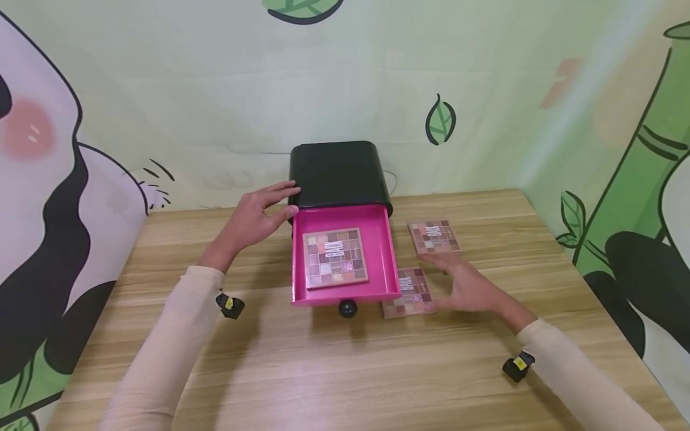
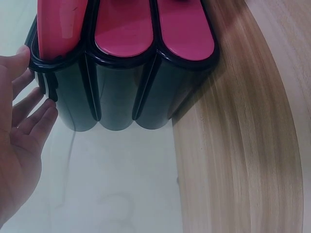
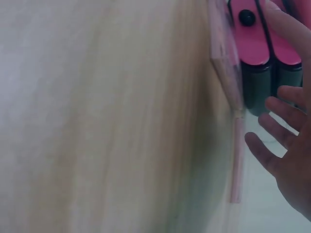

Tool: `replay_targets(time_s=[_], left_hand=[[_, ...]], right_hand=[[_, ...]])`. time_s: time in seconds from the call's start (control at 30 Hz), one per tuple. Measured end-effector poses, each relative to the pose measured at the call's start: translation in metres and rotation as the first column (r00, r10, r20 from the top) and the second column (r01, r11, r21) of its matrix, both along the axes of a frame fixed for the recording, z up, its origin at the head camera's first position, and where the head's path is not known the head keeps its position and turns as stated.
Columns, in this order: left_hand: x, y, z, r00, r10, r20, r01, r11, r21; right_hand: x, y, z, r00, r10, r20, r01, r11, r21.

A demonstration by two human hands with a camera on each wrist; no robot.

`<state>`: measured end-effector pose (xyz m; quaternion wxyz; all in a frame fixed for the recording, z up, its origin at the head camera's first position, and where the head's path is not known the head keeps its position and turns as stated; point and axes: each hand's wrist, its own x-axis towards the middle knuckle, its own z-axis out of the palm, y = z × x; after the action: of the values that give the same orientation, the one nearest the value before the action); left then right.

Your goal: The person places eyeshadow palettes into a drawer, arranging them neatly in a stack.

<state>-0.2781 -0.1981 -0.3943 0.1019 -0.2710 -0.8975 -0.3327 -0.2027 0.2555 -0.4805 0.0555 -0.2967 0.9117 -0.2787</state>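
Note:
A black cabinet with pink drawers stands against the back. Its top drawer is pulled out, and an eyeshadow palette marked "BACK" lies flat inside. My left hand rests on the cabinet's upper left side, fingers and thumb spread along it; the left wrist view shows this hand at the top tier's edge. My right hand, fingers spread, is over the table by two more palettes, a nearer one partly behind the drawer and a farther one. Whether it touches either, I cannot tell.
The lower pink drawers are closed. A round black knob sticks out from the open drawer's front. The wooden table runs back to a cloth backdrop printed with pandas and leaves.

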Motion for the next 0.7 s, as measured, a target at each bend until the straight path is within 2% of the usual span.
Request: replay_targets(time_s=[0.23,0.5,0.7], left_hand=[[0.000,0.000,-0.001,1.000,0.002,0.006,-0.002,1.000,0.004],[0.002,0.001,0.001,1.000,-0.001,0.022,0.001,1.000,0.002],[0.001,0.000,0.000,1.000,0.003,0.022,-0.003,1.000,0.010]], right_hand=[[0.000,0.001,-0.011,0.999,0.037,0.010,-0.037,0.999,0.025],[-0.001,-0.001,-0.015,0.996,0.031,0.082,-0.038,0.996,0.078],[-0.004,-0.003,-0.017,0.997,0.044,0.064,-0.052,0.991,0.123]])
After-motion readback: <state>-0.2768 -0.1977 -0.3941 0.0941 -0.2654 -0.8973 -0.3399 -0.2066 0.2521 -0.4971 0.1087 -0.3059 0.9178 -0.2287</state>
